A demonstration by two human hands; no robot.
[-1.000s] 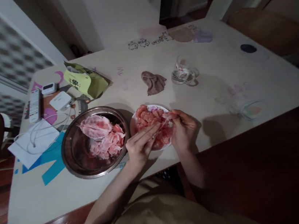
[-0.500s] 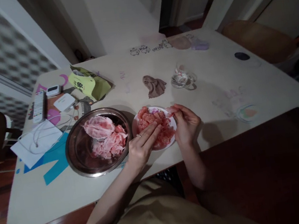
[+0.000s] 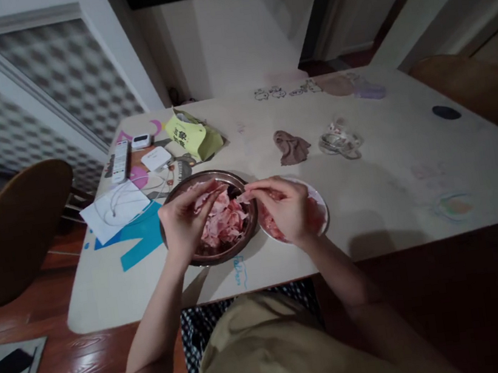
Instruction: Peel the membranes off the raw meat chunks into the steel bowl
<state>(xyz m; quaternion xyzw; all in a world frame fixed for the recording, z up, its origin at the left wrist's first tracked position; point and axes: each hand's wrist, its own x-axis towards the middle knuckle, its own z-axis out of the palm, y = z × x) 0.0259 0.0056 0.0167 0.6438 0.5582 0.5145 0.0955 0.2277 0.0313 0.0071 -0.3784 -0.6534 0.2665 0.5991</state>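
Note:
My left hand (image 3: 184, 220) is over the left side of a metal bowl (image 3: 254, 225), its thumb and fingers closed on pale pink raw meat (image 3: 224, 223) in it. Between the thumb and fingertips of my right hand (image 3: 286, 206) is a small pale scrap of meat (image 3: 244, 198), held above the bowl's right rim. Beneath that hand stands a white plate (image 3: 323, 208) with redder pieces of raw meat (image 3: 272, 225), partly covered by the hand. The bowl and plate stand side by side near the table's front edge.
Behind the bowl stands a yellow-green packet (image 3: 194, 135). A remote (image 3: 120, 162), a white box (image 3: 156, 158) and a cable on paper (image 3: 117, 213) lie to the left. A brown cloth (image 3: 292, 146) and a clear coiled item (image 3: 340, 142) lie beyond the plate.
My view has turned left. My left hand has gone from the plate to the meat in the bowl. My right hand has carried a scrap of meat leftward to the bowl's rim.

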